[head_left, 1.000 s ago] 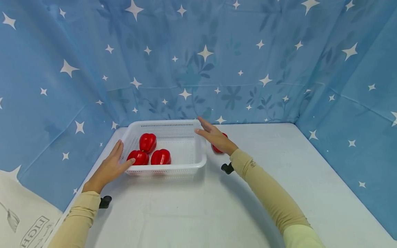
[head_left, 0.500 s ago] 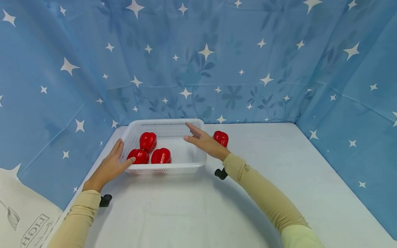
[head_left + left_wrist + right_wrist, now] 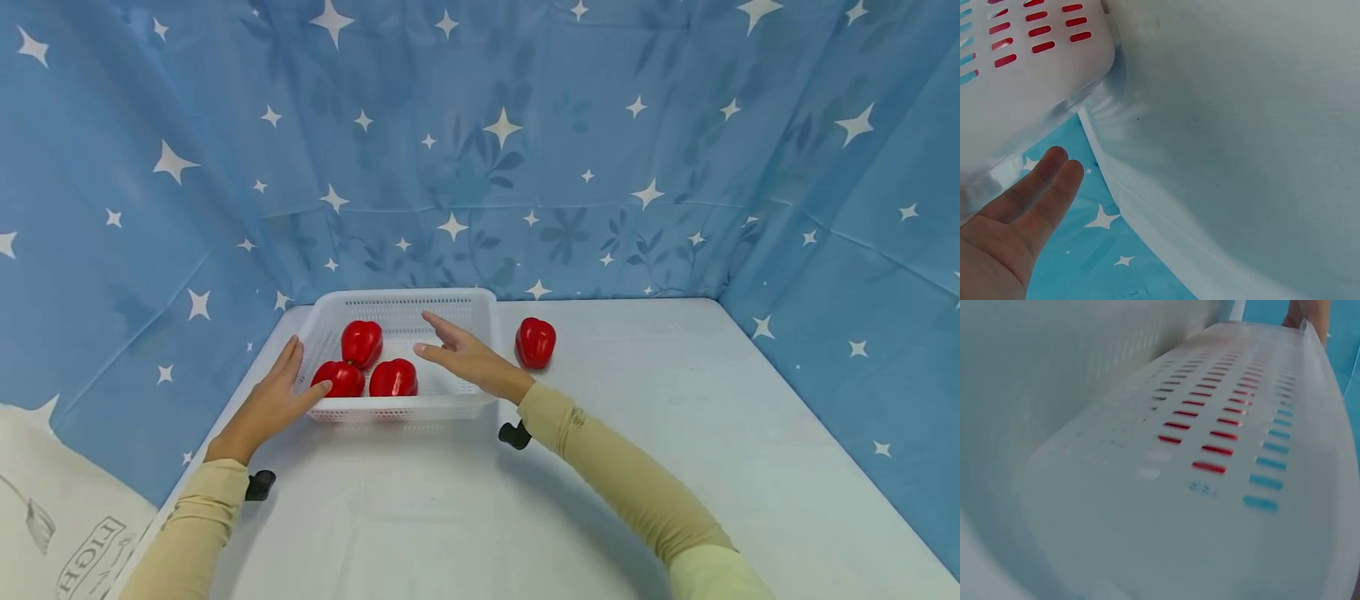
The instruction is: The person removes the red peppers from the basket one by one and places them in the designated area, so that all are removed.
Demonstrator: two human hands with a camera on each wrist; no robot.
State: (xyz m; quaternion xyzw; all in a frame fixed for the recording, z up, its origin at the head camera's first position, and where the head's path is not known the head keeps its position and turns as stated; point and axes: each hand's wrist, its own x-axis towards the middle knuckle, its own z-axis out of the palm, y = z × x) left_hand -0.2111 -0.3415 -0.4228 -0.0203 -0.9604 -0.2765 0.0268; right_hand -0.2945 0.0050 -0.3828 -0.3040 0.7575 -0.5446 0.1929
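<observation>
A white perforated plastic basket holds three red bell peppers, grouped toward its left: one at the back, and in front of it a left pepper and a right pepper. My left hand is at the basket's front left corner, straight fingers along the outside and thumb over the rim. Those fingers show beside the basket wall in the left wrist view. My right hand, thumb and fingers apart and holding nothing, hovers over the basket's right part. The right wrist view is mostly basket wall.
A fourth red bell pepper stands on the white table, just right of the basket. Blue star-patterned curtains close in the back and sides. A printed cloth hangs at the lower left.
My right hand has moved left from the basket's right rim to above its inside, uncovering the pepper on the table. The left hand and the basket have stayed in place.
</observation>
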